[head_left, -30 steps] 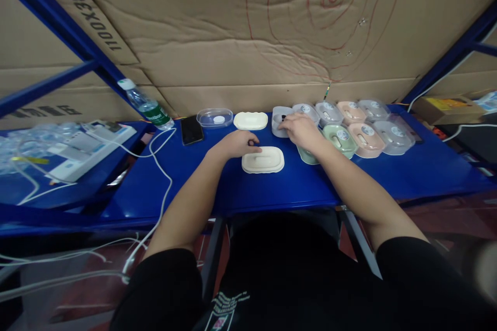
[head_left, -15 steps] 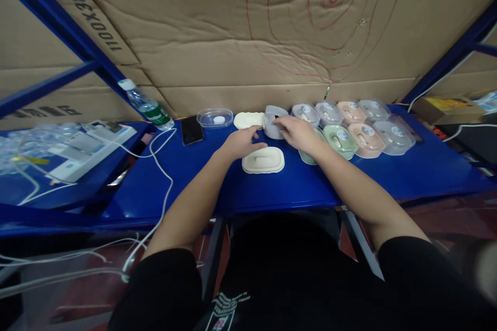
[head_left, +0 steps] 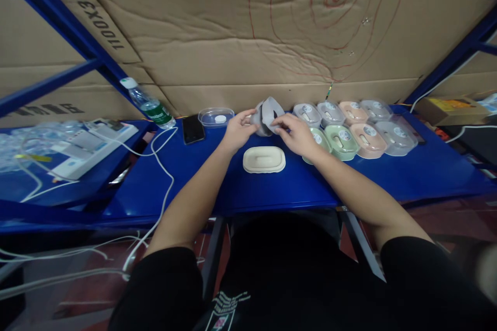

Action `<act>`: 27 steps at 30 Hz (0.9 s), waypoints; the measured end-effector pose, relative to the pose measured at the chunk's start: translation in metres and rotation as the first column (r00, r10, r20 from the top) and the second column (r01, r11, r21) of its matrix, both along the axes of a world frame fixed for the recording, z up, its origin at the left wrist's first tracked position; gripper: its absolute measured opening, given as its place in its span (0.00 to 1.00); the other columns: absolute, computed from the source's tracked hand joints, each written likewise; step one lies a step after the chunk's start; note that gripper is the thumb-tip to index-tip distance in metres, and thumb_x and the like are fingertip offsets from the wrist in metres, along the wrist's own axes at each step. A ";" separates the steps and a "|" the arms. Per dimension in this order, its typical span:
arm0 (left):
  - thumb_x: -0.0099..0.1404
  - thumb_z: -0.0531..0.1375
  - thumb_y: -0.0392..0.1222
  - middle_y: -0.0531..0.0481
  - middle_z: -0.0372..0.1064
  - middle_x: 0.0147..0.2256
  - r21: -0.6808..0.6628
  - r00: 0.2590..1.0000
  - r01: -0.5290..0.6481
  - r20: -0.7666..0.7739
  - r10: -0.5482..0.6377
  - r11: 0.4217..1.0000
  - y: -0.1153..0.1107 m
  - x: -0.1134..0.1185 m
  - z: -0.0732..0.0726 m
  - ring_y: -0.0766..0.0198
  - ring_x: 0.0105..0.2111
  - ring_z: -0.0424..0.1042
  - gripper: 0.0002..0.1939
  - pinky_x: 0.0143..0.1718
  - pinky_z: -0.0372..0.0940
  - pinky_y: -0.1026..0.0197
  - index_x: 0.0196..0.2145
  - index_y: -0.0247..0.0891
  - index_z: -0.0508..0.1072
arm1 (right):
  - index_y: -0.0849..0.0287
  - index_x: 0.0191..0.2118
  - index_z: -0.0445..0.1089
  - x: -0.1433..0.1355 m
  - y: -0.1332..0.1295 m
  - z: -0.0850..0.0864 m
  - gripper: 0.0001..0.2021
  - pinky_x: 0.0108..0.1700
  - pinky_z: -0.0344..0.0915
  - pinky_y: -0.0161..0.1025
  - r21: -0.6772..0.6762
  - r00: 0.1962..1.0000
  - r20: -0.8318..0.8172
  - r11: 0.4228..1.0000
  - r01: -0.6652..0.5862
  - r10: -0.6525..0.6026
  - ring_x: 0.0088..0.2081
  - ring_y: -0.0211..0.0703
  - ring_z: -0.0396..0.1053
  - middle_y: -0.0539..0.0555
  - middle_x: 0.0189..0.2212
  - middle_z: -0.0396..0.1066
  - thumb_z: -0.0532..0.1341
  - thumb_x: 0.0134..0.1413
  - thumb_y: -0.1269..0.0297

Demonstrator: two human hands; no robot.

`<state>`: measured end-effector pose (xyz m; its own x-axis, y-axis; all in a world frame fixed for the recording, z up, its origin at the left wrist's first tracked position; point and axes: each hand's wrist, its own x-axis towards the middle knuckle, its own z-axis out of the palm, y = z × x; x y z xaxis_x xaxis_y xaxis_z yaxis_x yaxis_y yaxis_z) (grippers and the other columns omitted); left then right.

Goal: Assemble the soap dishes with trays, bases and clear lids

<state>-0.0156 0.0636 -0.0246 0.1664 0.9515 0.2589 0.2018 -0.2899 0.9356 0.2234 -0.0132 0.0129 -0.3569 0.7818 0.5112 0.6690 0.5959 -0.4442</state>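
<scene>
Two grey plastic pieces are held up together over the middle of the blue table. My left hand (head_left: 241, 129) pinches the left grey piece (head_left: 259, 123) at its side. The right grey piece (head_left: 274, 109), tilted against it, has a dark mark and is gripped at its lower right edge by my right hand (head_left: 294, 133). A cream oval lid with a raised handle (head_left: 264, 159) lies just below my hands. Close to my right hand is a green box (head_left: 318, 139) with a clear cover.
Several grey, pink and green boxes (head_left: 365, 137) stand in two rows at the right. At the left are a clear lid (head_left: 209, 116), a phone (head_left: 193, 130), a water bottle (head_left: 149, 106) and a white cable (head_left: 167, 178). Cardboard (head_left: 217, 26) rises behind.
The grey piece has been lifted and tilted, and a second grey piece now shows beside it. My left hand has moved up and taken hold. The cream piece behind my hands no longer shows.
</scene>
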 end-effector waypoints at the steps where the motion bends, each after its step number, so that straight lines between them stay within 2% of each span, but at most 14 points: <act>1: 0.65 0.69 0.40 0.44 0.83 0.47 -0.032 0.996 -0.087 -0.016 0.086 0.996 0.003 -0.007 0.006 0.55 0.42 0.82 0.30 0.46 0.79 0.52 0.65 0.39 0.76 | 0.54 0.55 0.78 0.001 -0.001 0.001 0.16 0.57 0.71 0.52 0.026 1.000 -0.018 1.000 0.011 -0.011 0.52 0.56 0.76 0.60 0.52 0.79 0.55 0.73 0.66; 4: 0.68 0.58 0.35 0.44 0.82 0.48 -0.019 0.906 -0.404 -0.149 0.397 0.915 0.014 -0.041 0.022 0.53 0.44 0.82 0.23 0.47 0.78 0.52 0.58 0.39 0.78 | 0.53 0.54 0.79 0.005 -0.002 0.006 0.17 0.59 0.70 0.53 0.086 0.995 -0.089 0.995 0.046 -0.039 0.55 0.56 0.74 0.61 0.52 0.78 0.53 0.75 0.65; 6: 0.68 0.57 0.35 0.43 0.82 0.48 0.111 0.806 -0.504 -0.298 0.512 0.857 0.020 -0.070 0.031 0.51 0.50 0.80 0.16 0.56 0.75 0.51 0.50 0.38 0.80 | 0.53 0.54 0.79 0.009 0.000 0.007 0.15 0.58 0.71 0.54 0.090 0.986 -0.164 0.995 0.051 -0.036 0.53 0.56 0.74 0.60 0.51 0.77 0.55 0.76 0.62; 8: 0.69 0.56 0.38 0.41 0.82 0.47 0.162 0.727 -0.489 -0.467 0.503 0.857 0.022 -0.095 0.037 0.49 0.53 0.79 0.11 0.60 0.73 0.51 0.42 0.38 0.79 | 0.52 0.53 0.80 0.012 0.006 0.005 0.13 0.54 0.73 0.53 0.082 0.953 -0.302 0.997 0.015 0.010 0.48 0.54 0.74 0.58 0.49 0.77 0.60 0.75 0.56; 11: 0.70 0.55 0.42 0.38 0.83 0.48 0.102 0.602 -0.443 -0.702 0.380 0.891 0.017 -0.112 0.042 0.44 0.53 0.80 0.13 0.59 0.72 0.49 0.40 0.39 0.80 | 0.51 0.53 0.80 0.015 0.015 -0.001 0.17 0.45 0.75 0.49 0.008 0.840 -0.532 0.993 -0.118 0.104 0.39 0.49 0.73 0.54 0.42 0.77 0.68 0.69 0.46; 15: 0.69 0.57 0.45 0.34 0.84 0.51 0.055 0.423 -0.383 -0.877 0.228 0.922 0.004 -0.105 0.043 0.37 0.56 0.80 0.14 0.58 0.72 0.46 0.41 0.39 0.82 | 0.49 0.52 0.79 0.013 0.018 -0.005 0.23 0.41 0.75 0.46 -0.136 0.720 -0.686 0.954 -0.266 0.102 0.36 0.45 0.72 0.52 0.41 0.78 0.75 0.58 0.41; 17: 0.68 0.60 0.45 0.33 0.84 0.52 0.061 0.355 -0.368 -0.913 0.200 0.928 0.001 -0.100 0.044 0.34 0.57 0.80 0.14 0.57 0.72 0.44 0.42 0.39 0.84 | 0.48 0.51 0.79 0.011 0.016 -0.004 0.26 0.42 0.75 0.45 -0.175 0.669 -0.738 0.932 -0.316 0.088 0.37 0.45 0.73 0.51 0.43 0.78 0.77 0.53 0.40; 19: 0.66 0.62 0.44 0.32 0.83 0.54 0.098 0.320 -0.352 -0.922 0.218 0.931 -0.001 -0.098 0.044 0.31 0.59 0.78 0.16 0.59 0.72 0.41 0.47 0.39 0.85 | 0.48 0.51 0.79 0.009 0.014 -0.002 0.27 0.41 0.75 0.43 -0.214 0.625 -0.778 0.908 -0.360 0.064 0.38 0.44 0.73 0.51 0.43 0.77 0.79 0.49 0.41; 21: 0.66 0.63 0.43 0.31 0.81 0.57 0.192 0.353 -0.323 -0.884 0.306 0.927 -0.002 -0.096 0.045 0.30 0.62 0.76 0.21 0.63 0.69 0.36 0.53 0.38 0.85 | 0.48 0.50 0.78 0.008 0.012 0.000 0.28 0.39 0.74 0.41 -0.252 0.587 -0.809 0.882 -0.397 0.033 0.36 0.43 0.73 0.49 0.42 0.76 0.80 0.46 0.43; 22: 0.67 0.63 0.44 0.31 0.79 0.59 0.255 0.405 -0.297 -0.839 0.363 0.920 -0.003 -0.093 0.046 0.30 0.63 0.74 0.23 0.65 0.67 0.35 0.57 0.37 0.83 | 0.48 0.50 0.78 0.007 0.011 0.001 0.28 0.39 0.74 0.41 -0.267 0.568 -0.822 0.869 -0.417 0.019 0.37 0.43 0.73 0.49 0.42 0.76 0.81 0.45 0.43; 24: 0.70 0.63 0.50 0.33 0.76 0.64 0.367 0.567 -0.194 -0.715 0.410 0.910 -0.009 -0.083 0.049 0.33 0.67 0.71 0.28 0.70 0.64 0.34 0.65 0.38 0.78 | 0.48 0.51 0.77 0.006 0.010 0.002 0.28 0.40 0.76 0.41 -0.280 0.531 -0.847 0.841 -0.463 0.010 0.38 0.43 0.74 0.49 0.42 0.77 0.81 0.45 0.45; 25: 0.71 0.65 0.55 0.34 0.73 0.66 0.406 0.654 -0.115 -0.656 0.377 0.907 -0.013 -0.075 0.051 0.35 0.68 0.69 0.33 0.71 0.62 0.34 0.68 0.39 0.75 | 0.48 0.51 0.77 0.006 0.010 0.002 0.28 0.42 0.76 0.41 -0.278 0.511 -0.859 0.826 -0.490 0.014 0.40 0.43 0.75 0.48 0.42 0.77 0.81 0.46 0.46; 26: 0.68 0.68 0.61 0.35 0.70 0.69 0.420 0.719 -0.003 -0.630 0.294 0.908 -0.019 -0.066 0.053 0.35 0.70 0.67 0.41 0.73 0.61 0.35 0.72 0.41 0.70 | 0.48 0.51 0.76 0.006 0.010 0.002 0.29 0.43 0.77 0.41 -0.272 0.492 -0.871 0.812 -0.516 0.020 0.41 0.43 0.76 0.48 0.41 0.77 0.81 0.46 0.47; 27: 0.63 0.73 0.66 0.35 0.67 0.72 0.419 0.749 0.117 -0.632 0.197 0.900 -0.025 -0.056 0.054 0.34 0.72 0.65 0.50 0.74 0.60 0.34 0.75 0.42 0.66 | 0.48 0.51 0.76 0.007 0.011 0.001 0.29 0.44 0.78 0.41 -0.266 0.474 -0.880 0.800 -0.538 0.026 0.41 0.43 0.76 0.48 0.41 0.77 0.81 0.46 0.47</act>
<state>-0.0717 0.0382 0.0297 0.4049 0.7891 0.4620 0.7271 -0.5842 0.3606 0.2300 -0.0023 0.0144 -0.2330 0.9228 0.3069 -0.3134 0.2275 -0.9220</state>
